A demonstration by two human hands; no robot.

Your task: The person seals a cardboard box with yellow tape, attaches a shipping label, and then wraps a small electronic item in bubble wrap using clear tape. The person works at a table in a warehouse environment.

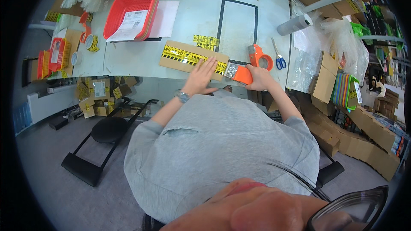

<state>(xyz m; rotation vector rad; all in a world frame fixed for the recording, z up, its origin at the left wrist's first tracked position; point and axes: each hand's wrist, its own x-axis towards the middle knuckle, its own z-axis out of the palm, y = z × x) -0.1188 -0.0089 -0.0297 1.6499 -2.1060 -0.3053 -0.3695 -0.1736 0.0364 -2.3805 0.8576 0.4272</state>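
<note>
A small brown cardboard box (173, 62) lies by the table's near edge, with a strip of yellow and black tape (188, 56) along its top. My left hand (202, 73) rests flat on this box, fingers stretched over the tape. At the box's right end, my right hand (257, 78) grips an orange tape dispenser (242, 75), whose metal head meets the box. Just beyond it stands a second orange tape dispenser (261, 57). Blue-handled scissors (279, 60) lie to the right of that. Behind the box, more yellow tape (206, 42) is stuck to the table.
A red basket (150, 6) with a printed paper (130, 23) stands at the back left. A grey cylinder (295, 24) lies back right, near clear plastic wrap (342, 38). Tape rolls (91, 42) sit at the left. A black folding chair (109, 129) is on the floor.
</note>
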